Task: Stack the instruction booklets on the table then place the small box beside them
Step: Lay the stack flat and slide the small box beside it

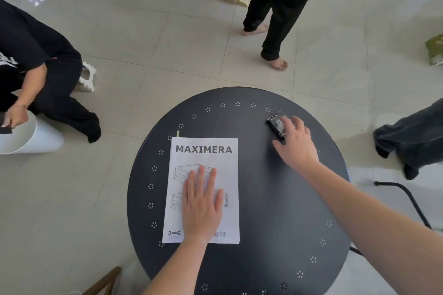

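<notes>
White instruction booklets [203, 158] titled MAXIMERA lie as one neat pile on the left half of the round black table [263, 199]; how many lie under the top one I cannot tell. My left hand [201, 203] rests flat on the pile, fingers spread. A small black-and-clear box [275, 124] sits at the far right of the table. My right hand [296, 141] reaches over it, fingertips touching its near side, fingers apart and not closed around it.
A person in black crouches on the tiled floor at left beside a white cylinder [31, 136]. Another person's legs [275, 19] stand beyond the table; a third person's legs [412, 136] are at right. A black chair frame [407, 199] stands by the table's right edge.
</notes>
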Demonstrator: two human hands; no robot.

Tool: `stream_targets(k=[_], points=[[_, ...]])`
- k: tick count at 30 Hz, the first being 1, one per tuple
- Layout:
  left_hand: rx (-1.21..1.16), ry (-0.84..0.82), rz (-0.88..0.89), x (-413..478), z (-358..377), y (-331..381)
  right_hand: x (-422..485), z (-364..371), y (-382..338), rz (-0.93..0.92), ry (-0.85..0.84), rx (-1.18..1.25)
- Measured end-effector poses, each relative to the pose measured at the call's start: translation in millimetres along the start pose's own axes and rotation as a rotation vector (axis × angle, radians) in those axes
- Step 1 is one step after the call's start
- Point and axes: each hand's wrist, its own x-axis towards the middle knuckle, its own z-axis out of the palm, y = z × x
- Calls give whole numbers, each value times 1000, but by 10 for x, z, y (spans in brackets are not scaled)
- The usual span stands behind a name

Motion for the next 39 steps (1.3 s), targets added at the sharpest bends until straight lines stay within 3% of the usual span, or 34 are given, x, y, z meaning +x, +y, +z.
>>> stream_targets(k=[12, 18, 39], points=[[58, 15, -17, 17, 66, 0, 420, 23, -39, 118, -18, -33], [54, 25, -19, 23, 73, 6, 417, 19, -1, 165, 7, 74], [7, -16, -29, -16, -13, 36, -996, 570, -115, 327, 51, 263]])
